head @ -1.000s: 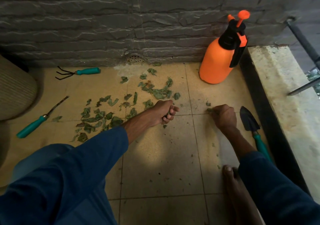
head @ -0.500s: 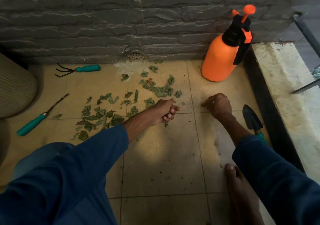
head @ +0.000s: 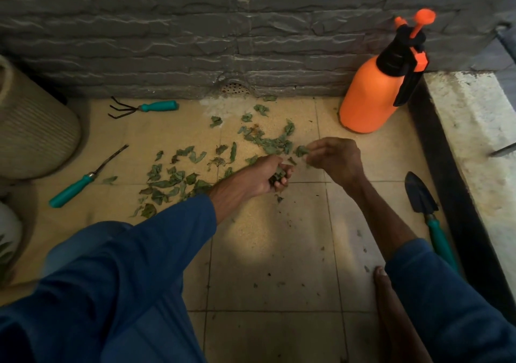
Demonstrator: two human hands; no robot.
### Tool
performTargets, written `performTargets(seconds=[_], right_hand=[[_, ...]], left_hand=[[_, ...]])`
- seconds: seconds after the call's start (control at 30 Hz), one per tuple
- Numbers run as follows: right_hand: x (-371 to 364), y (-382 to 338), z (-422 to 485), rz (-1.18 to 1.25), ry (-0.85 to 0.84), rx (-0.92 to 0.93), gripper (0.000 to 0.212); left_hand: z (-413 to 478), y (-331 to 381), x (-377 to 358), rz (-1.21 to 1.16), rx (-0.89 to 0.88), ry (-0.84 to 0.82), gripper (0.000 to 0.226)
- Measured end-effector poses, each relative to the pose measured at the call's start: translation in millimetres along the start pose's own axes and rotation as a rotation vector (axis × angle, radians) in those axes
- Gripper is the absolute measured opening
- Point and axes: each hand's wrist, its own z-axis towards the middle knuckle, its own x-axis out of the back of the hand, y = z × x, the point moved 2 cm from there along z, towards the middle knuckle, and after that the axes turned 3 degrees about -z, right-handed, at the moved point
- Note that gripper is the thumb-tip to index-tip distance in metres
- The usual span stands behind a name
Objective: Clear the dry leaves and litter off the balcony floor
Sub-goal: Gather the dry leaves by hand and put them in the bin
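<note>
Dry green leaves [head: 178, 178] lie scattered over the yellow tiled balcony floor [head: 268, 251], thickest left of centre and up toward the wall drain [head: 234, 88]. My left hand [head: 265, 174] hangs just above the floor, fingers curled round a small bunch of leaves [head: 277, 177]. My right hand [head: 335, 159] is raised beside it and pinches a single leaf [head: 301, 150] at its fingertips, close above the left hand. Small crumbs of leaf dot the tiles nearer to me.
An orange pressure sprayer [head: 377, 92] stands at the back right by the grey stone wall. A hand rake [head: 142, 108], a teal-handled weeder [head: 83, 178] and a trowel [head: 424, 203] lie on the floor. A ribbed pot [head: 30, 134] sits left; a raised ledge [head: 474, 139] runs right. My bare foot [head: 391, 301] rests low right.
My right hand lifted off the floor at the right and moved left toward my left hand, now pinching a leaf. My left hand kept its bunch and stayed put.
</note>
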Motion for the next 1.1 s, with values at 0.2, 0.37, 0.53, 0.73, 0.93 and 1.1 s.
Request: performTargets(seconds=[0.2, 0.37, 0.53, 0.73, 0.93, 1.1], right_hand=[[-54, -46, 0, -0.367, -0.089, 0.160, 0.014], [-68, -53, 0, -0.470, -0.141, 0.295, 0.014], [-67, -54, -4, -0.442, -0.176, 0.323, 0.013], [-65, -45, -12, -0.245, -0.052, 0.179, 0.014], [-52, -14, -10, -0.225, -0.056, -0.009, 0.013], [-76, 42, -20, -0.844, -0.213, 0.065, 0.044]], left_hand=[[-12, 17, 11, -0.155, 0.012, -0.045, 0.053], [-11, 20, 24, -0.101, -0.046, -0.007, 0.046], [-9, 20, 30, 0.092, -0.156, 0.027, 0.031], [-13, 19, 32, 0.199, -0.225, 0.115, 0.026], [-13, 20, 50, 0.211, -0.292, 0.218, 0.029], [-17, 16, 60, 0.213, -0.305, 0.200, 0.033]])
